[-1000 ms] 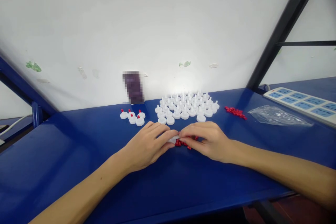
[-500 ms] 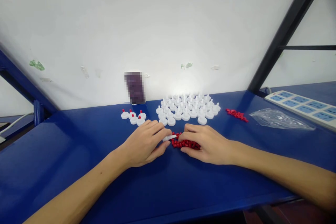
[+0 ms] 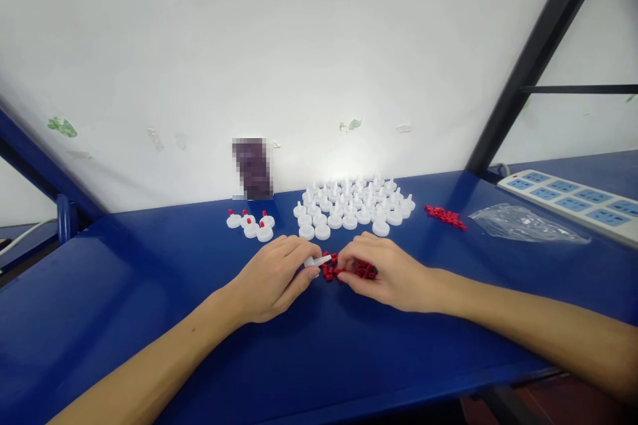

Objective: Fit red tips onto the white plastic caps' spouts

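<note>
My left hand (image 3: 272,279) is closed around a white nozzle cap (image 3: 323,259), whose narrow spout sticks out to the right between thumb and fingers. Facing it, my right hand (image 3: 389,272) reaches down into a pile of small red tip caps (image 3: 367,271). Its thumb and forefinger pinch together on a red tip cap (image 3: 339,272) at the left part of the pile, partly covered by the fingertips. Behind my hands, many white nozzle caps (image 3: 349,220) stand spout up in a cluster. To the left, several white nozzle caps (image 3: 264,233) carry red tips.
More red tip caps (image 3: 445,217) lie to the right, beside a clear plastic bag (image 3: 523,224). A white power strip (image 3: 573,199) with blue sockets sits at the far right. The blue table (image 3: 279,372) meets a white wall, where a blurred dark rectangle (image 3: 255,169) stands.
My right thumb and forefinger have closed together at the red pile. My left hand has tilted the nozzle cap's spout slightly upward. The whole view has shifted a little.
</note>
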The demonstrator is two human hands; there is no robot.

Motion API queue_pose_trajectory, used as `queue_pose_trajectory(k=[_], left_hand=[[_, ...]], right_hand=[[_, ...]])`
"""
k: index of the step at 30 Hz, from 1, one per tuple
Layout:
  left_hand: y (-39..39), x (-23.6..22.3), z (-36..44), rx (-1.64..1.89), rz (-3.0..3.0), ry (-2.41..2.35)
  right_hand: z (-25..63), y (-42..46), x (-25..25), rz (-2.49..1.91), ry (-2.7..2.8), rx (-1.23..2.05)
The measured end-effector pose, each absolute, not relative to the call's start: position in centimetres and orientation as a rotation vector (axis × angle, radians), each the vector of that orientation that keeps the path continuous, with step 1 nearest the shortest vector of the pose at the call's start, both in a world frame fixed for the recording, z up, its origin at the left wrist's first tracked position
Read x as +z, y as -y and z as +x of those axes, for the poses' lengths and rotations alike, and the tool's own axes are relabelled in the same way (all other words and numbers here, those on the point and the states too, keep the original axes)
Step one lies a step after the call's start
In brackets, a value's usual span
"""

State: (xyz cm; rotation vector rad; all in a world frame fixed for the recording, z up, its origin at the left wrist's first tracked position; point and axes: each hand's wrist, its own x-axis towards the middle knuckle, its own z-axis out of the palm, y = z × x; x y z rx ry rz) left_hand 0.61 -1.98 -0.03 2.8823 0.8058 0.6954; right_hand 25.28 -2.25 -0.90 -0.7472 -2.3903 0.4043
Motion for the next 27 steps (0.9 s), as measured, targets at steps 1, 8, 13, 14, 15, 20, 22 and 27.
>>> queue_pose_trajectory(k=[1,8,13,14,15,20,22,27], left_hand=[[2.0,-0.1,0.6,0.720,2.880,-0.803],[2.5,-0.2,1.3,0.683,2.908,-0.721],[2.7,-0.2,1.4,0.719,2.877,-0.700],[2.7,-0.1,1.4,0.718,2.860,-0.704],[2.7,-0.1,1.5,0.711,2.841,-0.710],[3.2,0.1,2.0,0.602,2.777,-0.775],[3.5,0.1,2.2,0.568,2.786,-0.794],[3.4,-0.4,2.3,0.625,2.775,-0.751]], right_hand=[[25.3,2.3,-0.8,-0.746,2.310,0.469],[25.1,2.8,-0.6,-0.718,2.102,0.640],[25.2,2.7,-0.8,-0.693,2.109,0.641],[25.3,2.7,-0.8,-0.698,2.136,0.595],[25.4,2.6,-0.8,-0.702,2.186,0.524],[25.6,2.4,-0.6,-0.696,2.499,0.106],[25.7,2.4,-0.4,-0.669,2.546,0.024],[25.7,2.7,0.1,-0.598,2.558,-0.006]])
